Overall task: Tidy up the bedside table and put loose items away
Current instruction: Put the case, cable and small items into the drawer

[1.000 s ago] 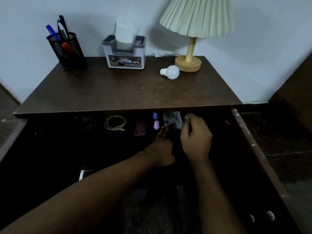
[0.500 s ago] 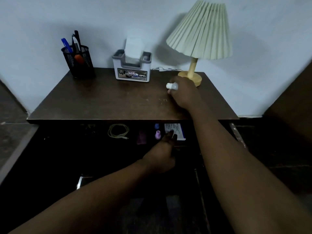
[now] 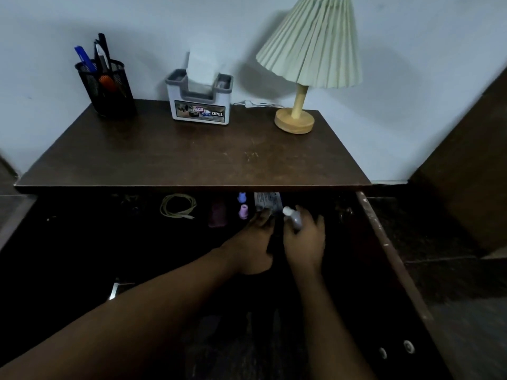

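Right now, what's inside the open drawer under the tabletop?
A coiled cable, a purplish item, a small blue item, a small pink item, a printed packet, and the right hand holding the bulb. The left hand, tabletop and darkness hide the rest.

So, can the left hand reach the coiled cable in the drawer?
Likely yes: the left hand is in the drawer, the coiled cable uncovered to its left; the right hand, gripping the bulb, is on its right.

Pleated lamp [image 3: 308,42] at right; tissue holder [image 3: 200,106] middle; mesh pen cup [image 3: 107,87] left.
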Demonstrator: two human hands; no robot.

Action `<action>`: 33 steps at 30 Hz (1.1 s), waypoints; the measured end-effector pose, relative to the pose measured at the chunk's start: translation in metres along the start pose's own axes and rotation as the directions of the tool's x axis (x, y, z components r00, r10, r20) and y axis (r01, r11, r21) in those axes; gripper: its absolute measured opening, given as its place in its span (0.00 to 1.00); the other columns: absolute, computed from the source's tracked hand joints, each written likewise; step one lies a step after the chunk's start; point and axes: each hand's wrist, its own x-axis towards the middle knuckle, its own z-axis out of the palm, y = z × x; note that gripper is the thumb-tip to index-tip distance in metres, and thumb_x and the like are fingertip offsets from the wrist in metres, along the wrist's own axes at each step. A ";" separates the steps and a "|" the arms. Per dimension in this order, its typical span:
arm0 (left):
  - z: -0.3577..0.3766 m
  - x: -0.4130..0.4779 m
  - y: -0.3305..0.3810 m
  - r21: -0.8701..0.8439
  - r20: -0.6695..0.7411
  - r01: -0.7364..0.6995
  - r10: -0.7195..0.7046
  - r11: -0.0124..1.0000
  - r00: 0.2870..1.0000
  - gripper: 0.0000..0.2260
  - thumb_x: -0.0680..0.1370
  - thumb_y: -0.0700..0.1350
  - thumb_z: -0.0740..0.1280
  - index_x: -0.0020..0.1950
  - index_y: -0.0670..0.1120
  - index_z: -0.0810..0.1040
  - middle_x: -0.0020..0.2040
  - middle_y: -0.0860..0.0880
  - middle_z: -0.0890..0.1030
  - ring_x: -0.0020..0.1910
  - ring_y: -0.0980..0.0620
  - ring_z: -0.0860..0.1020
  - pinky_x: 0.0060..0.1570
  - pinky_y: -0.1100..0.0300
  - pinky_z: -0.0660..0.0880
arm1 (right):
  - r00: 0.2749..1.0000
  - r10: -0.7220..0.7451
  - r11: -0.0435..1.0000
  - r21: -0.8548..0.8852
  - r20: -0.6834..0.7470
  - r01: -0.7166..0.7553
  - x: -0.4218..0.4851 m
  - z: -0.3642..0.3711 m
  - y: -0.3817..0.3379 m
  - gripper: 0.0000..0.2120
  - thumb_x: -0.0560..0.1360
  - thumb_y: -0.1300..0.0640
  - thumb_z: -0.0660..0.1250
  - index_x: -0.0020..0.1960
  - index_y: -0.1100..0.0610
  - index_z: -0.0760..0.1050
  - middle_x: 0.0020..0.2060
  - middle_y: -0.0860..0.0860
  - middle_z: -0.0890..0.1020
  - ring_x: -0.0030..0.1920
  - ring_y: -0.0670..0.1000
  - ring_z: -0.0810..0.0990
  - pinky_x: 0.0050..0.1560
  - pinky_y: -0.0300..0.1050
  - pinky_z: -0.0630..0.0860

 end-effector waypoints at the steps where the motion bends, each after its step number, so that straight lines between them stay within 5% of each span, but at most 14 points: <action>1: 0.000 0.002 0.000 -0.009 0.004 0.006 -0.006 1.000 1.000 0.45 0.68 0.52 0.59 0.83 0.39 0.52 0.84 0.38 0.48 0.83 0.41 0.43 0.81 0.46 0.48 | 1.000 -0.014 0.999 -0.048 0.023 0.015 0.013 0.006 -0.001 0.18 0.77 0.56 0.70 0.67 0.55 0.78 0.61 0.61 0.77 0.58 0.64 0.79 0.57 0.49 0.75; 10: 0.013 0.015 -0.005 -0.006 0.055 0.067 -0.067 0.998 0.996 0.39 0.69 0.47 0.67 0.78 0.37 0.62 0.79 0.36 0.61 0.80 0.37 0.58 0.79 0.47 0.58 | 0.963 0.191 0.960 -0.242 0.190 -0.143 0.075 0.030 0.010 0.16 0.82 0.47 0.64 0.59 0.58 0.82 0.52 0.61 0.86 0.52 0.62 0.85 0.48 0.49 0.80; 16: -0.008 -0.003 0.016 0.050 0.126 0.046 -0.052 0.998 0.991 0.40 0.75 0.44 0.69 0.83 0.39 0.53 0.83 0.37 0.52 0.83 0.41 0.49 0.81 0.51 0.50 | 0.986 0.128 0.988 -0.097 0.105 -0.118 0.049 0.009 -0.002 0.22 0.81 0.47 0.67 0.69 0.58 0.70 0.56 0.63 0.83 0.55 0.66 0.83 0.49 0.50 0.77; 20: -0.031 -0.027 0.033 0.076 0.366 0.197 -0.211 0.977 0.906 0.30 0.71 0.53 0.64 0.71 0.42 0.71 0.71 0.37 0.71 0.68 0.39 0.72 0.71 0.46 0.71 | 0.981 0.155 0.987 -0.057 0.113 -0.150 0.005 -0.020 -0.019 0.15 0.82 0.50 0.62 0.65 0.55 0.74 0.58 0.61 0.81 0.56 0.63 0.81 0.52 0.52 0.77; 23: -0.052 -0.057 0.051 0.173 0.499 0.185 -0.248 0.967 0.830 0.25 0.76 0.54 0.67 0.69 0.43 0.76 0.66 0.43 0.78 0.60 0.43 0.78 0.63 0.48 0.78 | 0.985 0.077 0.994 -0.085 0.155 -0.064 -0.024 -0.041 -0.029 0.12 0.81 0.52 0.61 0.61 0.54 0.76 0.53 0.57 0.81 0.52 0.59 0.82 0.48 0.49 0.77; 27: -0.075 -0.101 0.050 0.155 0.433 0.171 -0.223 0.973 0.873 0.23 0.78 0.54 0.68 0.70 0.46 0.77 0.67 0.47 0.79 0.63 0.46 0.78 0.63 0.53 0.75 | 0.984 -0.105 0.978 -0.164 0.146 0.129 -0.050 -0.073 -0.042 0.08 0.80 0.56 0.62 0.53 0.57 0.79 0.50 0.57 0.80 0.49 0.58 0.80 0.46 0.46 0.73; 30: -0.098 -0.139 0.052 0.162 0.312 0.169 -0.213 0.972 0.926 0.28 0.80 0.54 0.68 0.78 0.47 0.70 0.75 0.47 0.73 0.73 0.46 0.72 0.72 0.54 0.70 | 0.965 -0.262 0.932 -0.261 -0.002 0.253 -0.061 -0.112 -0.050 0.08 0.78 0.59 0.64 0.53 0.58 0.81 0.50 0.58 0.82 0.49 0.61 0.79 0.49 0.52 0.76; 33: -0.121 -0.162 0.057 0.177 0.185 0.153 -0.186 0.972 0.965 0.32 0.80 0.54 0.68 0.82 0.48 0.63 0.80 0.46 0.66 0.79 0.46 0.64 0.76 0.54 0.63 | 0.965 -0.221 0.911 -0.384 -0.141 0.152 -0.061 -0.150 -0.052 0.18 0.74 0.59 0.67 0.64 0.57 0.78 0.62 0.60 0.79 0.60 0.66 0.76 0.60 0.58 0.72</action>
